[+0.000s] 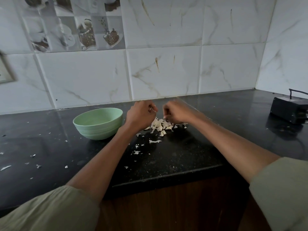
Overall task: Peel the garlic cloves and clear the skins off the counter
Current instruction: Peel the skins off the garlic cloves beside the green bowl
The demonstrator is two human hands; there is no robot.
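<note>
Across the black counter [183, 157] skins [137, 152] are lying scattered; the green bowl [98, 123] is sitting beside your left hand [140, 115], which is pinching something pale, while your right hand [175, 114] is curling over the garlic pile [160, 125], contents unclear. Plenty left.

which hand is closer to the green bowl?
Left. The left hand is just beside the green bowl, at its right rim. The right hand is farther right, over the garlic pile.

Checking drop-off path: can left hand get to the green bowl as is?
Probably yes. The left hand hovers just right of the green bowl, with nothing between them and the bowl's mouth uncovered; its fingers seem to pinch something small.
</note>
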